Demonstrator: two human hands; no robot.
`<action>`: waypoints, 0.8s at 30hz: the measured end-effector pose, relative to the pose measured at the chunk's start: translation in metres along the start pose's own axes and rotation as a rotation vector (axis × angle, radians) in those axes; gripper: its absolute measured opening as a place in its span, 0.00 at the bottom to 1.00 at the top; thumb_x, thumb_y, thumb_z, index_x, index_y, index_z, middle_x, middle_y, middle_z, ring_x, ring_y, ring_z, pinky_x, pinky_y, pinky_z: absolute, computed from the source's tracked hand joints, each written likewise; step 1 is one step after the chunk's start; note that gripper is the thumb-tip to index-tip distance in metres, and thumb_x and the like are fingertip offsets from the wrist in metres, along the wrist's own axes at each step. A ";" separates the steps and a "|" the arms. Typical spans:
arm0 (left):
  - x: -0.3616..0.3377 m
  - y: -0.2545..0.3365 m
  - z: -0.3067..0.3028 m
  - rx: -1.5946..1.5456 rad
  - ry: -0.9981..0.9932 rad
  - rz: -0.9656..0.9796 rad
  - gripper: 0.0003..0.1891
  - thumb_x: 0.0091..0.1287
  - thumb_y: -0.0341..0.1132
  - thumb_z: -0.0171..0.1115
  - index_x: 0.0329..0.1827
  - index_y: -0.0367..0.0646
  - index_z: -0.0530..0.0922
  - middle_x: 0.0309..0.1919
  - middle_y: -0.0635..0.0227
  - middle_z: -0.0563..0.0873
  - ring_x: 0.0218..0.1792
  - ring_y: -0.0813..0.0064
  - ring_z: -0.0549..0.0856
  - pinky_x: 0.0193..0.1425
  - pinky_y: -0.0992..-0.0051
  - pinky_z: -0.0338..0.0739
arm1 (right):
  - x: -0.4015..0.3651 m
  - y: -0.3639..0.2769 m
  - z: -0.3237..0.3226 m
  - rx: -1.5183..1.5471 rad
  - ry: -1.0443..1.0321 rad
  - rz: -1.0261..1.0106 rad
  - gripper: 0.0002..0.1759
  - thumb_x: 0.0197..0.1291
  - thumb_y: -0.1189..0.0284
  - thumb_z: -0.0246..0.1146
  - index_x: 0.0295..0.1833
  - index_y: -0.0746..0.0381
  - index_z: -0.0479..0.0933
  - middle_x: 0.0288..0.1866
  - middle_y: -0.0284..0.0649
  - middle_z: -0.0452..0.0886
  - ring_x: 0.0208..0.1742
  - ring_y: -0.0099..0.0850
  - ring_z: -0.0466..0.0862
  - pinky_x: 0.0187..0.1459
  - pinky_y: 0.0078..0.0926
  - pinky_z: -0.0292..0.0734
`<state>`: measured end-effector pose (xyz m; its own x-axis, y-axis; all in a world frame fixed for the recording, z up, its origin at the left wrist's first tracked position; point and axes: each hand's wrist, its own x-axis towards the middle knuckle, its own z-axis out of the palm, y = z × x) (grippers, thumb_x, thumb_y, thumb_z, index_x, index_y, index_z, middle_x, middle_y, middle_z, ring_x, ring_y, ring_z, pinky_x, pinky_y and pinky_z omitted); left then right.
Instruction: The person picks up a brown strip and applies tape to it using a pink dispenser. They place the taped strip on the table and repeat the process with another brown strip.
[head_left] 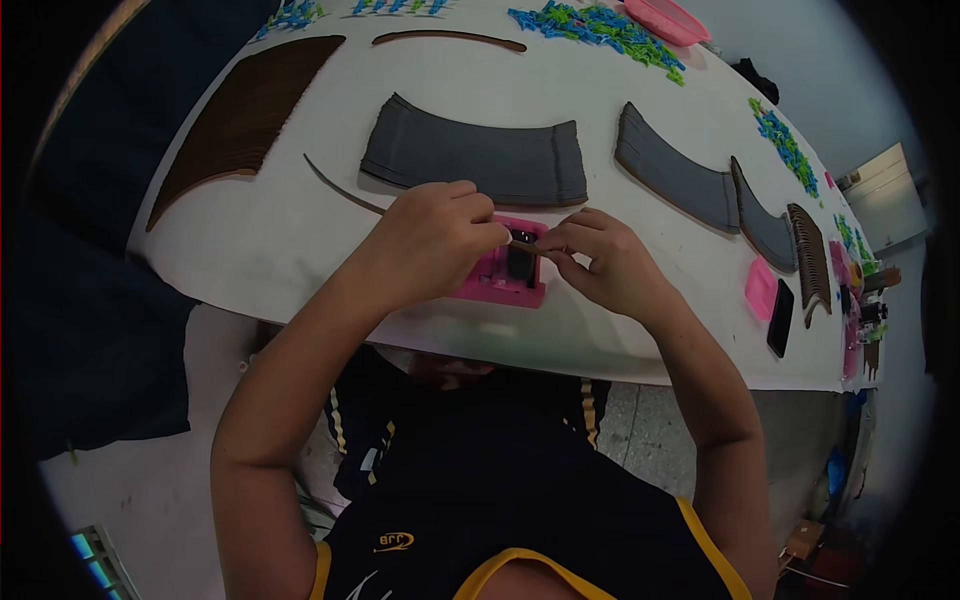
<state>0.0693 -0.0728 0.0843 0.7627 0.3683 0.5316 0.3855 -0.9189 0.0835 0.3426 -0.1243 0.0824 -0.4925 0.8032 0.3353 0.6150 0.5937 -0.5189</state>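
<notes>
A thin, curved dark strip [340, 188] runs under my left hand [440, 235] and on towards my right hand [605, 258]. My left hand is closed on it, with thumb and fingertips pinched. The fingertips of my right hand pinch together at the strip's brown end [524, 246]. Both hands work just above a pink tray-like holder [500, 292], which has a black block [521, 264] set in it. My left hand covers part of the holder. Behind my hands lies a wide row of grey-faced curved strips [475, 150], packed side by side.
Brown strips [245, 100] lie stacked at the left, more grey strips [680, 175] to the right. Blue and green small pieces [600, 35] are heaped at the back near a pink basket [668, 20]. A phone [781, 318] and a pink dish [760, 290] sit at the right edge.
</notes>
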 end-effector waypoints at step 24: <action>0.001 0.006 0.014 -0.114 0.007 -0.038 0.13 0.55 0.21 0.71 0.43 0.45 0.91 0.36 0.66 0.88 0.40 0.63 0.88 0.43 0.63 0.86 | -0.030 0.014 -0.028 -0.060 -0.019 0.027 0.13 0.60 0.86 0.71 0.49 0.61 0.90 0.41 0.37 0.88 0.45 0.36 0.86 0.42 0.34 0.83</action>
<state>0.0790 -0.0757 0.0735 0.7452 0.4023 0.5318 0.3523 -0.9146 0.1983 0.3832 -0.1384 0.0870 -0.4860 0.8184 0.3067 0.6642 0.5740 -0.4790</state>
